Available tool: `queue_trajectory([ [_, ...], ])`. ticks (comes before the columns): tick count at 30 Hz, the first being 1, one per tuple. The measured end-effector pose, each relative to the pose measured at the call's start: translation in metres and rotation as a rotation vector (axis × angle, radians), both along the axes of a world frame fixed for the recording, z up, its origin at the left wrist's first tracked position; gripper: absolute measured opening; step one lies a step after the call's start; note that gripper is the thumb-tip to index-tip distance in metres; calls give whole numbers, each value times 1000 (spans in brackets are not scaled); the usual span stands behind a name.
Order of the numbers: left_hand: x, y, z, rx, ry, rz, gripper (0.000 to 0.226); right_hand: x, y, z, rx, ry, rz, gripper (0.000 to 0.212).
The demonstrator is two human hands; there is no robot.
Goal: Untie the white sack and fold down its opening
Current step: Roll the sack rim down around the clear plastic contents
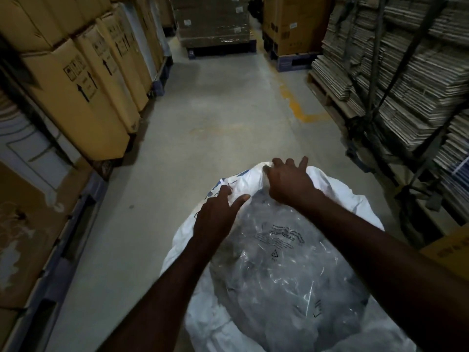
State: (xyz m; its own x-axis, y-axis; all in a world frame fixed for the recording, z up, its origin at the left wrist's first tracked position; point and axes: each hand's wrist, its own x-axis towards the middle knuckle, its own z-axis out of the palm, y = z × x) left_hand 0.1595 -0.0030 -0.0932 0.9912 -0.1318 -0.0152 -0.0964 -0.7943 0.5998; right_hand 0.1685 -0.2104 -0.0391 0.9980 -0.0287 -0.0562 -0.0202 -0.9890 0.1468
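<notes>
Seemingly, two hands, left hand (215, 219) and right hand (289, 184), grip one white sack (350, 196).

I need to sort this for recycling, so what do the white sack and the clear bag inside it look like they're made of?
White sack: probably woven plastic, matte, creasing stiffly where both hands hold its rim. Clear printed inner bag: thin glossy plastic film, see-through, with shiny wrinkles.
</notes>
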Motion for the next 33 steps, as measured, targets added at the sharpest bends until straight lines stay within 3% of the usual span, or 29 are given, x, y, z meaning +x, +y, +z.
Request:
queue_trajectory([
  [3,9,5,6,-208,17,4,44,-18,22,-3,-22,-27,-22,81],
  [5,19,15,16,-370,19,44,40,-30,35,-7,64,-174,100,88],
  [8,26,29,37,-528,116,77,27,-36,56,-22,126,-314,390,80],
  [12,17,33,40,-633,216,208,44,-17,62,-29,203,-251,448,59],
  [14,7,36,41,-563,106,271,40,-2,59,-29,269,-147,432,50],
  [18,-47,48,32,55,-424,33,39,17,57,-19,395,36,405,37],
  [20,-82,53,18,281,-552,22,49,21,59,-15,376,57,385,41],
  [25,-125,66,-2,346,-463,78,87,17,64,-19,374,27,390,34],
  [29,-116,61,3,296,-293,146,81,4,70,-20,318,-33,417,34],
  [31,-113,60,2,277,-215,158,82,-9,74,-17,272,6,372,46],
  [33,-105,64,5,173,-151,166,85,-27,81,-10,249,-7,372,75],
])
